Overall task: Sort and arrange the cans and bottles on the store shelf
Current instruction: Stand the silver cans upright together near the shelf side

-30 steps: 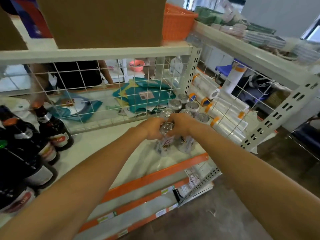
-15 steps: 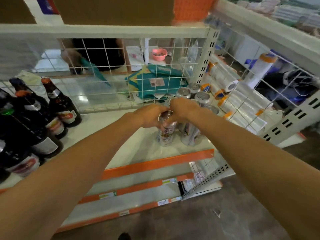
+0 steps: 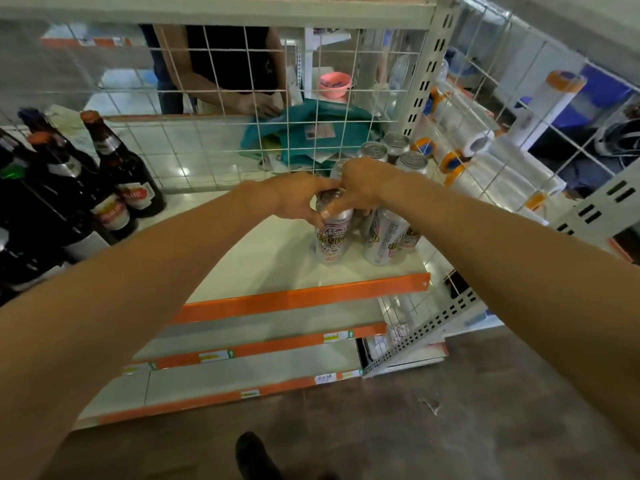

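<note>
Head view: I find my left hand (image 3: 294, 199) curled round the front beer can (image 3: 332, 237) and my right hand (image 3: 363, 188) pinching its rim. The can stands upright at the shelf (image 3: 301, 299) front, just beside other cans (image 3: 384, 237). Judged thin-walled, smooth and slippery; grip mid-body.

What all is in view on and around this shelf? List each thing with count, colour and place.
cans: at least six, silver, right end of top shelf
front can: one, silver with print, front of that group
bottles: several, dark brown, left end
shelf: one, white with orange edge, centre
wire mesh: white, behind shelf
film rolls: several, clear with orange ends, beyond right side
bowl: one, pink, behind mesh
bag: one, teal, behind mesh
another person: one, dark top, behind mesh
left grip: curled round front can
right grip: fingers over front can's top
</note>
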### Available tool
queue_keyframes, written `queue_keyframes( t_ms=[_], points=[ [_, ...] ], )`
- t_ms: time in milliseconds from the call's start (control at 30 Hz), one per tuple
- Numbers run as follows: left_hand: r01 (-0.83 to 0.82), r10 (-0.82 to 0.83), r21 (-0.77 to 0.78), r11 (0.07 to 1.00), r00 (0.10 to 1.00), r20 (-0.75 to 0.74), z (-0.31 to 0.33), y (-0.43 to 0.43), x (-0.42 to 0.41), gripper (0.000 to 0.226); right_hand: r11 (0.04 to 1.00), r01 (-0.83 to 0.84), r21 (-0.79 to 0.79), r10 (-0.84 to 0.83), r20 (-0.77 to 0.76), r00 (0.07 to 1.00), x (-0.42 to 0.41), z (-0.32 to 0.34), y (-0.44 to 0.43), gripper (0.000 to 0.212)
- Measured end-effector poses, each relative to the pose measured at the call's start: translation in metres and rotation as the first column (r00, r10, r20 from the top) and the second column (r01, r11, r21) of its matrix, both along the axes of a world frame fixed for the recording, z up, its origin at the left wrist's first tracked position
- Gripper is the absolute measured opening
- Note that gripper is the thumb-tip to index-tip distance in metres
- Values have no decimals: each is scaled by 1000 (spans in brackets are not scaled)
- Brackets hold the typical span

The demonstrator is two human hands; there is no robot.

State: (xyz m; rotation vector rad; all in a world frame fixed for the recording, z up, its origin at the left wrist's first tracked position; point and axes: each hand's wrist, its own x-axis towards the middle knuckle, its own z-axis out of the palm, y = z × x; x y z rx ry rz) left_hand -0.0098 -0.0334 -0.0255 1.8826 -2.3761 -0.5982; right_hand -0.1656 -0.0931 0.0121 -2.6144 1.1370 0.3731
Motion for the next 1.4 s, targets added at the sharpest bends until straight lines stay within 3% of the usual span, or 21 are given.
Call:
queue_keyframes(
  t_ms=[100,133,233,333,467,567,700,833,1067,1200,1267,1300,1400],
  points=[
    [-22,21,-23,999,999,-42,-1,5,-4,79,966,39,255,-51,41,998,-14,24,-13,41],
    [-41,39,-52,998,998,-47,-4,5,-6,76,966,45,253,-61,53,997,-18,31,-18,42],
    [-66,52,-145,987,994,-95,-12,3,-13,67,1000,22,6,-22,52,998,-27,38,-30,47],
    [-51,35,-85,995,983,-182,-8,0,-7,60,998,40,-46,-38,60,997,-27,32,-33,43],
    [114,-114,8,993,993,25,16,-6,22,54,993,71,-94,-72,-9,997,-21,33,-32,41],
    [135,-136,16,991,974,179,33,-15,45,53,988,126,-87,-124,26,992,-9,40,-32,40],
    [127,-122,6,992,938,325,40,-28,72,59,985,138,-105,-145,-64,987,11,35,-32,49],
    [95,-92,7,995,932,351,40,-41,94,57,979,180,-100,-185,-38,982,27,26,-35,52],
    [87,-81,1,996,924,374,36,-60,107,46,995,96,-21,-98,-124,987,35,24,-49,49],
    [-35,21,71,997,982,189,23,-59,111,52,996,86,-10,-87,-84,993,31,22,-55,47],
    [-154,153,16,988,986,67,17,-56,109,56,998,59,-35,-62,-87,994,31,19,-56,46],
    [-226,227,-31,974,972,55,16,-54,106,58,998,51,-43,-55,-90,994,31,18,-56,46],
    [-371,392,-133,919,895,214,11,-52,92,62,998,50,-47,-53,-82,995,29,16,-57,47]
  ],
)
